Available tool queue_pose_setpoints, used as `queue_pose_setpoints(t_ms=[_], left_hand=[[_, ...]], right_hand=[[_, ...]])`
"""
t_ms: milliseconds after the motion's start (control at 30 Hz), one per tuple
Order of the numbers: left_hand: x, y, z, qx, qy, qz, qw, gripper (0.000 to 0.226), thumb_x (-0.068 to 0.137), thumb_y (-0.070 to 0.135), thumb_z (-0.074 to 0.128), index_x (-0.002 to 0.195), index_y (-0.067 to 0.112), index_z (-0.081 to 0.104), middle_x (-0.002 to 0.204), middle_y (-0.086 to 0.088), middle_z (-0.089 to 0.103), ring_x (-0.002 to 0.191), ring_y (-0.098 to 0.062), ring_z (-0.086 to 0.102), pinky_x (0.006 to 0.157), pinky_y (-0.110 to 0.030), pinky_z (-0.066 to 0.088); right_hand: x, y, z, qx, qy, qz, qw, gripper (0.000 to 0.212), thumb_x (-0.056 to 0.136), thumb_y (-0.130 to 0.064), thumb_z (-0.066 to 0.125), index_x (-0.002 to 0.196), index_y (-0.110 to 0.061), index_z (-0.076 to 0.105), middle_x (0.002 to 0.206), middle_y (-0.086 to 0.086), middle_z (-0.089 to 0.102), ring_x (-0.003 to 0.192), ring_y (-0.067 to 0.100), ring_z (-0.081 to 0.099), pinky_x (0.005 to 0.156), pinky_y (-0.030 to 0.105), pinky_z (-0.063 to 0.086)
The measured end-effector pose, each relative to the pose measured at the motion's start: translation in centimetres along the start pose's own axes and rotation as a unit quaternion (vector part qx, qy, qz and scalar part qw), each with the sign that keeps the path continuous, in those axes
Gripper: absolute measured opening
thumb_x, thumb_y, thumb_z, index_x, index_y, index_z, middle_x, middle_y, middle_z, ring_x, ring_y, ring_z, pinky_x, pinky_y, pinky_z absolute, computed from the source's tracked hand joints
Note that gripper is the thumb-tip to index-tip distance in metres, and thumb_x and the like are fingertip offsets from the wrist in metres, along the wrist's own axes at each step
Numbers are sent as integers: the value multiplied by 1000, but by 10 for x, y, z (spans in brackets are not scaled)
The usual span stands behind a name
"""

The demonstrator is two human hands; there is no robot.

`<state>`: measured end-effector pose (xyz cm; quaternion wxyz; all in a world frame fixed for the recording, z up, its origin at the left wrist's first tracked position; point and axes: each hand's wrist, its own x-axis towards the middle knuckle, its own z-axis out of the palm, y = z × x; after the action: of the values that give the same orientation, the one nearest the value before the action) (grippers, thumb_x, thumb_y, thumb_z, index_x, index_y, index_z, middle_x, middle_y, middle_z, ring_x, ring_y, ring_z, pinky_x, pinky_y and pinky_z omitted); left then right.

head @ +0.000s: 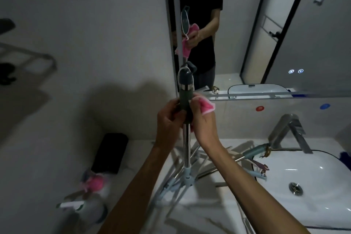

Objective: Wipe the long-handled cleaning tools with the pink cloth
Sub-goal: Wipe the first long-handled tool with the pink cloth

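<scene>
The upright steel pole's dark green rubber grip (185, 100) is gripped by the left hand (168, 119); a crumpled pink cloth (206, 107) is held against it by the right hand (204, 125).

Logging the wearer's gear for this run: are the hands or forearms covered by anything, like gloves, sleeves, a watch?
Both the left hand and the right hand are bare, with no gloves, and no rings or watch visible. Both forearms are uncovered as far as the frame shows. The mirror reflection shows a dark short-sleeved top ending above the elbow.
</scene>
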<state>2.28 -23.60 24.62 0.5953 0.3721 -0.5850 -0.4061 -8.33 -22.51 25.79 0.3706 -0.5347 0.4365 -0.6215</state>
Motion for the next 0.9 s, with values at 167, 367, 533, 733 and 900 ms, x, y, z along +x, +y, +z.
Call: queue_pose_setpoints(t_ms=[167,367,533,733,900], left_hand=[[-18,4,-30,1,10,8,1000,22,88,3,55,104,15,65,83,4,67,72,-15,60,64,-29,52],[-45,-4,-46,9,-5,-48,999,28,92,-1,54,117,10,59,106,-1,71,99,-13,69,80,-24,55],[-57,-11,-46,22,-22,-86,996,39,93,0,54,122,25,61,117,-1,69,112,-20,66,96,-46,55],[-63,-4,-30,-1,-62,-98,993,38,96,-1,49,125,21,60,115,-5,70,107,-21,67,86,-34,57],[-58,-2,-14,45,-94,-84,991,34,95,4,48,111,31,63,102,5,70,93,-13,69,76,-33,59]], right_hand=[[-28,12,28,-36,-3,20,999,29,105,-41,41,129,-34,57,112,4,67,98,20,70,77,41,62],[-55,25,37,-72,-10,45,996,47,102,-48,42,140,-22,51,122,4,66,110,16,67,93,45,58],[-70,30,29,-78,-33,74,994,24,105,-45,44,118,-34,60,104,4,70,94,20,70,81,44,60],[-76,28,5,-99,-42,63,992,26,108,-38,42,106,-19,60,92,5,68,84,21,69,72,45,60],[-71,32,-18,-98,-49,82,991,30,102,-49,45,107,-25,62,97,8,71,90,29,72,79,52,60]])
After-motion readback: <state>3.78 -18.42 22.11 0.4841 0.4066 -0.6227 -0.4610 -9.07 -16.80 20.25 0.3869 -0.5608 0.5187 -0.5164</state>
